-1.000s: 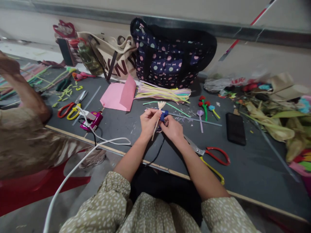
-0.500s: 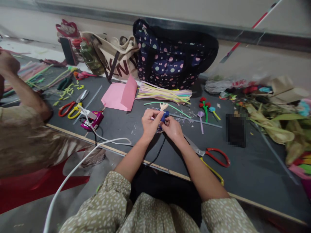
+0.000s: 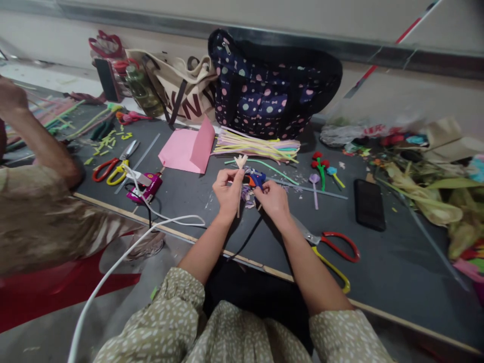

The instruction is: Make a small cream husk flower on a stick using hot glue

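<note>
My left hand is closed in a pinch on a cream craft flower, its frayed petals pointing up and a thin stem hanging below the fingers. Just to the right, my right hand is wrapped around a blue hot glue gun with an orange part. The gun's tip points left, close to the left fingers; whether it touches the flower I cannot make out. A black cord runs down from the gun over the table edge. Purple scraps lie beneath both hands.
Large scissors lie right of my right forearm, near a black phone. Pipe cleaners, pink paper and small craft flowers lie farther back. A purple power strip sits left. Another person's arm reaches in there.
My hands have moved apart a little. The cream flower has shifted left and tilted with my left hand, and more of the glue gun now shows between the hands.
</note>
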Available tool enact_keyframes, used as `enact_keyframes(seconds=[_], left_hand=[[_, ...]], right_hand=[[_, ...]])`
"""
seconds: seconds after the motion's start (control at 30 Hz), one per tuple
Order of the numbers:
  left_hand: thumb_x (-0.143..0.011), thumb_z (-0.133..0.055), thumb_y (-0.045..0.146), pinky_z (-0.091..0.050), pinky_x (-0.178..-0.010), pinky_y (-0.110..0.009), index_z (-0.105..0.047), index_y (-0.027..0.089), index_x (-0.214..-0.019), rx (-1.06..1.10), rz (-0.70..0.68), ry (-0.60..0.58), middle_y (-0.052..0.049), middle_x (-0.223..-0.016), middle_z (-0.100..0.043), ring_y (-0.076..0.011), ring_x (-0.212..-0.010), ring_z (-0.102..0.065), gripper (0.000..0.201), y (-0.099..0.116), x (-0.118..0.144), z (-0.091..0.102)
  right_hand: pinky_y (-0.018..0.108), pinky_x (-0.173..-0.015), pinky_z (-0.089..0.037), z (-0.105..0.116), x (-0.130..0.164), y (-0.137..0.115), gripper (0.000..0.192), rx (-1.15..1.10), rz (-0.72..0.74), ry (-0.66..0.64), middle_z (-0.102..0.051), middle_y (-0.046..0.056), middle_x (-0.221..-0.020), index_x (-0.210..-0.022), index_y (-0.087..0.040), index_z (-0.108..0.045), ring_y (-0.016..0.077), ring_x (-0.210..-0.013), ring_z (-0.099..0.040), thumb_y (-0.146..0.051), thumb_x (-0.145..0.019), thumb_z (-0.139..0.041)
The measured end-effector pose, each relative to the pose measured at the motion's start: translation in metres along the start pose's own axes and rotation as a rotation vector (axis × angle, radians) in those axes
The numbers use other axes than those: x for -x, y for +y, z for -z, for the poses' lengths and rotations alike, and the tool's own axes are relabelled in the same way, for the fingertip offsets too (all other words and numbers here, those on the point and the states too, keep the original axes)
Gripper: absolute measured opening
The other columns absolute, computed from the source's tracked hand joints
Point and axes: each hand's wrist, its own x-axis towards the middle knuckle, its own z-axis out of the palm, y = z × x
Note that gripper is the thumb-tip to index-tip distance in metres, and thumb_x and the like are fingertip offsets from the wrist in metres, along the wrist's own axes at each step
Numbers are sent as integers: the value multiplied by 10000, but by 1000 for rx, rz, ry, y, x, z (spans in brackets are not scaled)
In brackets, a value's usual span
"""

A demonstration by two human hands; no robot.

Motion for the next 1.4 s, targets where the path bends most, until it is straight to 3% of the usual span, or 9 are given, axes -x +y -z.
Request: enact_keyframes(seconds=[0.2,0.43,0.63,0.73,0.8,0.93,1.03,1.27,1.4], left_hand=[[-774,-753,409,-439,-657,-233,-675,166,-748,114,57,82,9,-675,-623,-102,-631,-551,257,-2,-3,-1],[-769,-769,346,-417,-601,-206,-671,162,-717,210,88,112,16,-636,-617,-79,-581,-528,215,-3,-5,-2],[-723,-802,352,-389,-545,-191,-651,154,-675,283,191,94,27,-609,-592,-63,-532,-486,254,-5,-8,-4],[-703,-815,349,-364,-508,-185,-636,152,-659,309,248,78,32,-596,-578,-54,-506,-465,270,-6,-9,-4],[-696,-819,352,-354,-491,-184,-634,155,-662,317,290,56,35,-598,-573,-52,-493,-456,272,-7,-9,-4],[-695,-819,350,-358,-482,-189,-646,163,-682,328,349,4,34,-612,-578,-56,-489,-459,255,-11,-9,-3],[-705,-812,340,-381,-503,-198,-652,167,-692,335,356,-21,26,-628,-592,-65,-506,-482,236,-12,-8,-3],[-725,-801,334,-392,-528,-203,-658,169,-699,333,348,-35,17,-645,-601,-69,-528,-495,220,-13,-8,-3],[-722,-807,326,-385,-534,-194,-665,169,-691,335,327,-31,21,-635,-594,-66,-540,-493,214,-12,-8,-3]], right_hand=[[288,-585,-422,5,-1,11,207,-236,-74,133,-644,6,-613,-717,-213,-612,189,-600,-609,-416,-734,-576],[223,-370,-410,5,-1,9,235,-990,-192,55,-653,-23,-658,-818,-211,-563,152,-495,-620,-384,-693,-660],[215,-545,-569,16,-1,5,330,-1378,-262,-66,-630,-60,-642,-855,-196,-600,96,-563,-626,-311,-613,-793],[222,-621,-592,19,-2,6,278,-1463,-265,-159,-620,-57,-627,-794,-197,-592,86,-594,-617,-264,-613,-792],[197,-585,-571,20,-2,5,285,-1495,-258,-167,-614,-65,-640,-796,-208,-579,75,-587,-594,-218,-597,-783],[140,-418,-406,24,0,1,339,-1548,-202,-185,-606,-70,-697,-848,-226,-563,62,-558,-538,-167,-573,-752],[154,-385,-309,25,1,0,306,-1576,-163,-215,-640,-36,-782,-847,-221,-565,62,-548,-504,-175,-584,-712],[197,-402,-220,31,6,-2,206,-1465,4,-254,-503,-57,-507,-867,-193,-616,65,-443,-349,-197,-661,-632],[202,-393,-256,34,9,-4,281,-1476,34,-220,-629,-17,-695,-925,-212,-614,66,-471,-403,-208,-650,-669]])
